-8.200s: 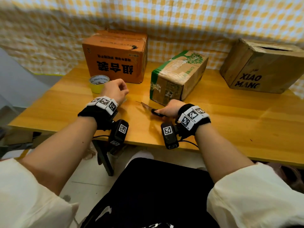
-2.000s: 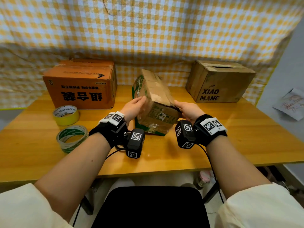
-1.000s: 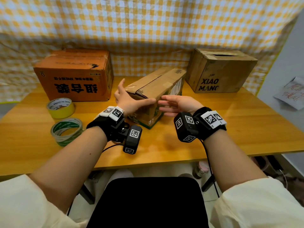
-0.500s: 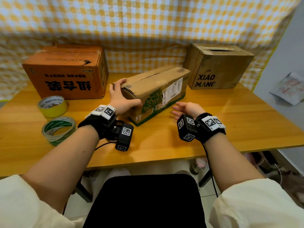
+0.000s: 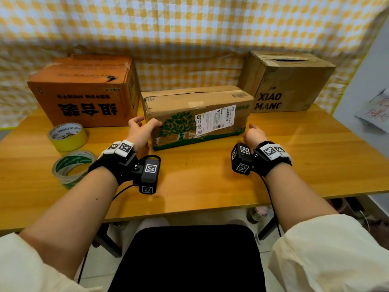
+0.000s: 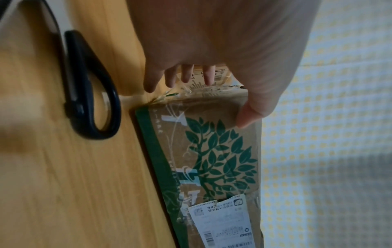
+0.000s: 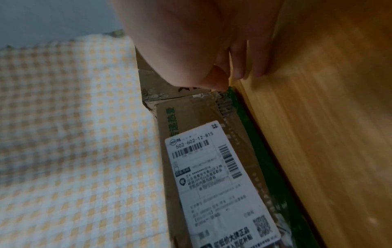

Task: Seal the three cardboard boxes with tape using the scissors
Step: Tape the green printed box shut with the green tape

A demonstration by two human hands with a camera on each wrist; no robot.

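Yellow-and-white checked cloth (image 5: 189, 28) across the whole back wall, down to the far edge of a wooden table (image 5: 210, 182). Along that far edge, three cardboard boxes. Toward the far left corner, orange box (image 5: 84, 98), black characters on its front, top flaps closed. Toward the far right corner, brown box (image 5: 288, 81) lettered XIAO MANG, with a dark gap between its top flaps. Between the two and a little nearer the front edge, long box (image 5: 189, 106) with a green tree print, lengthwise and parallel to the front edge. White shipping label (image 5: 214, 119) on the right half of its front face. Top seam shut, with scraps of old tape.

Near the left edge, in front of the orange box, yellow tape roll (image 5: 68, 137) flat on the table. Just nearer the front edge, clear tape roll (image 5: 72, 167) with green print, also flat, close beside the yellow one; contact not clear.

Left hand (image 5: 140, 131) at the left end of the long box: thumb on the front face near the top edge, fingers spread down the end face, the front-left corner clasped between them. Right hand (image 5: 254, 134) by the box's front right bottom corner, fingers loosely curled, nothing in them; thumb tip right at the corner, contact not clear.

Scissors (image 6: 91, 94) seen only from the left wrist: black handle loop flat on the table, just beside the left end of the long box, apart from the fingers, blades out of view.
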